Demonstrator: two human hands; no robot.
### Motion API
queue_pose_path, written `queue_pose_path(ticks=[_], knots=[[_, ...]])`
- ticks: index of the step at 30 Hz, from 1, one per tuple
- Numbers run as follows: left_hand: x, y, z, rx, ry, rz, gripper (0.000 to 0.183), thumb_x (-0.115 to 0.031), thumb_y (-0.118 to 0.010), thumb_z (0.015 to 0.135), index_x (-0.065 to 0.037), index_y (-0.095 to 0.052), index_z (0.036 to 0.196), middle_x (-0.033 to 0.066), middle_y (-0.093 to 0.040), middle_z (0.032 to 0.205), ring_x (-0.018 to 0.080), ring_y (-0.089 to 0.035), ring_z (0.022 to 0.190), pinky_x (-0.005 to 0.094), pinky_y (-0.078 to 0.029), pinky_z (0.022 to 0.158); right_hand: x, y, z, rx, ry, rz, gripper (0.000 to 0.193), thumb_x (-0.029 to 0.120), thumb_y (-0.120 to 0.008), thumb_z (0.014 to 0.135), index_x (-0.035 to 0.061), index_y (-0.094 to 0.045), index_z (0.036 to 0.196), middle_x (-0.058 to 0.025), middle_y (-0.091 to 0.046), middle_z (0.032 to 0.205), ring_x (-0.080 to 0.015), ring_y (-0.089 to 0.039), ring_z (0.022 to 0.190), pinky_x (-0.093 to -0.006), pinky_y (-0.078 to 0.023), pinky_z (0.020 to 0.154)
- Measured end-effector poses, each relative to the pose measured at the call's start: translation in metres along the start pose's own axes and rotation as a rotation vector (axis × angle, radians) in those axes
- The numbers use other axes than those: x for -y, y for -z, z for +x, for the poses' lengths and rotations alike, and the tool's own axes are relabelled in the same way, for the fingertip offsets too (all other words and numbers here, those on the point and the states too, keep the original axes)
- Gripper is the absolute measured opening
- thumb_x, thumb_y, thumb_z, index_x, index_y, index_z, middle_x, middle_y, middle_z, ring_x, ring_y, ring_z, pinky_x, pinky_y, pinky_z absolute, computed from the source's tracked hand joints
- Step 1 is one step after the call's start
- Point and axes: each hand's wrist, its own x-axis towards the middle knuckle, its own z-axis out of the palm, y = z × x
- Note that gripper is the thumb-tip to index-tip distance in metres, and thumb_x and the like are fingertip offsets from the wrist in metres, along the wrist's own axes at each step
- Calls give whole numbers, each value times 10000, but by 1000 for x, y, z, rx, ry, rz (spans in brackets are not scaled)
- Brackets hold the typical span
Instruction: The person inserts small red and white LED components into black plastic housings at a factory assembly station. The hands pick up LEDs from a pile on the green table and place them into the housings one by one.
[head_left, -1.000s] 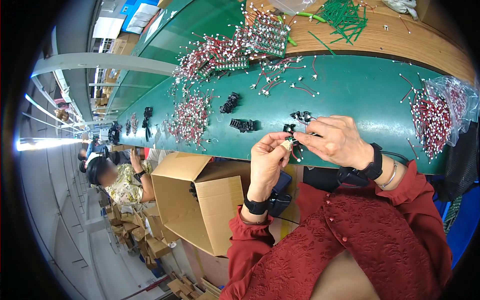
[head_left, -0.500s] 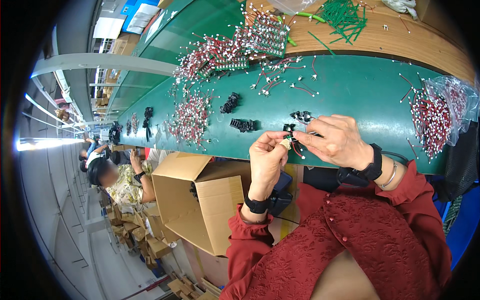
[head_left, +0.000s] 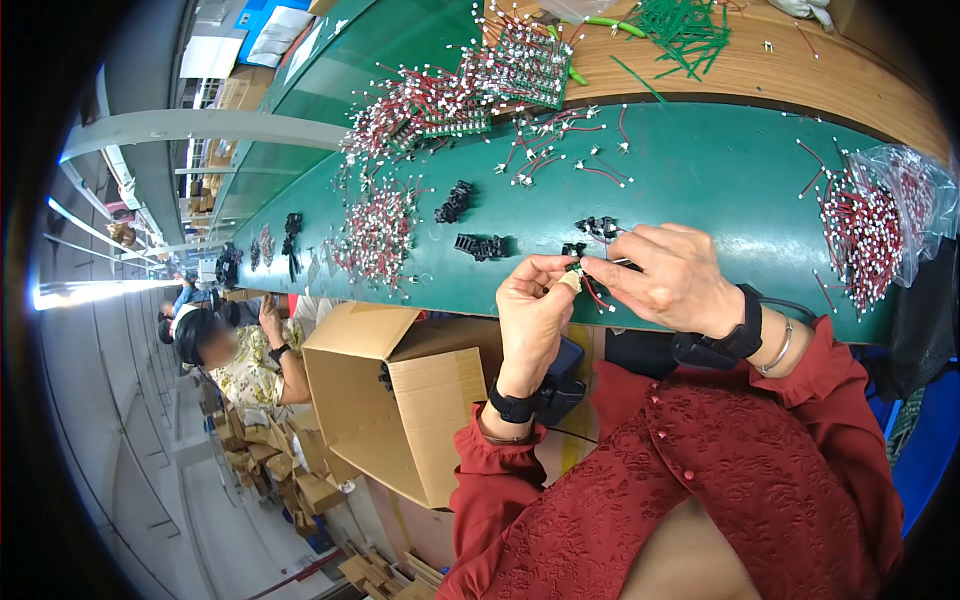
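At the near edge of the green worktop, my left hand (head_left: 535,315) pinches a small green circuit board with a short red wire (head_left: 596,292) that ends in a white plug. A pale covering shows on one fingertip of that hand. My right hand (head_left: 668,278) meets it from the right, thumb and forefinger closed on the same small piece; the fingers hide most of it. Just beyond my fingertips lie a black plastic part (head_left: 573,249) and a small cluster of black parts (head_left: 598,227). Two more black clusters, one nearer (head_left: 482,246) and one farther (head_left: 455,202), rest to the left.
Red-wired pieces lie in a heap (head_left: 378,235) at left, and more fill a clear bag (head_left: 905,205) at right. Wired green board panels (head_left: 530,65) stand at the back near green strips (head_left: 685,35). An opened cardboard box (head_left: 440,420) sits below the edge; a co-worker (head_left: 245,360) is farther left.
The view has shifted slightly. Both hands keep their pinch on the small board, with only slight finger movement.
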Motion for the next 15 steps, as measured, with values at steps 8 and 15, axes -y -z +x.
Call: queue_pose_path(ticks=[8, 15], knots=[[5, -5, -1, -85, -92, 176, 166, 89, -598, 743, 21, -606, 894, -2, -597, 770, 16, -501, 614, 160, -395, 563, 5, -1, -4, 76, -52, -34, 201, 153, -626, 681, 121, -662, 876, 8, -502, 706, -145, -549, 651, -280, -449, 535], [9, -13, -1, -145, -144, 297, 171, 92, -598, 714, 34, -601, 875, 9, -604, 768, 31, -515, 627, 176, -416, 589, 3, -5, -6, 63, -79, -14, 254, 144, -694, 643, 129, -662, 894, 12, -531, 713, -156, -557, 622, -293, -440, 506]])
